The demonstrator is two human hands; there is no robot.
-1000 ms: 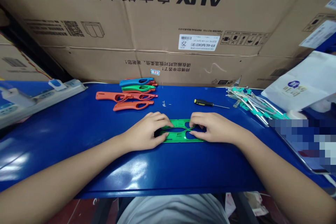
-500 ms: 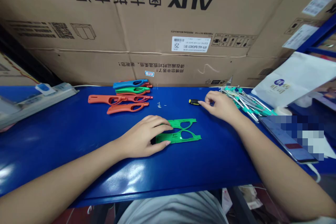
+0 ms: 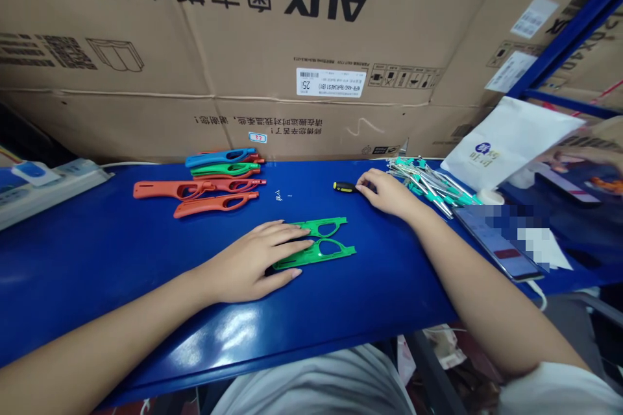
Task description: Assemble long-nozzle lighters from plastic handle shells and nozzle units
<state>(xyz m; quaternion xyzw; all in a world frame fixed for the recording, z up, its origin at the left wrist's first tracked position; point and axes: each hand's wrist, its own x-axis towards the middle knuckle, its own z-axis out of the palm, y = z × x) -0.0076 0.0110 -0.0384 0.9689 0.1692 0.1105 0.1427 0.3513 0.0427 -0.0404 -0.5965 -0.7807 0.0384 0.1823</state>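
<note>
Near the centre of the frame, the person's left hand lay with its fingers spread over the left ends of two green plastic shells, whose looped ends stuck out rightward past the fingertips. Right of centre on the blue tabletop, the fingers of the right hand were at the right end of a black-and-yellow handle; whether they clamped it could not be told.

The open shells are plain green; the screwdriver's handle is black, marked with yellow. A blue casing, a green casing and several orange-red casings stand out against the solid blue surface. Silver rods carry turquoise parts. The brown carton bears black print and a white label.
</note>
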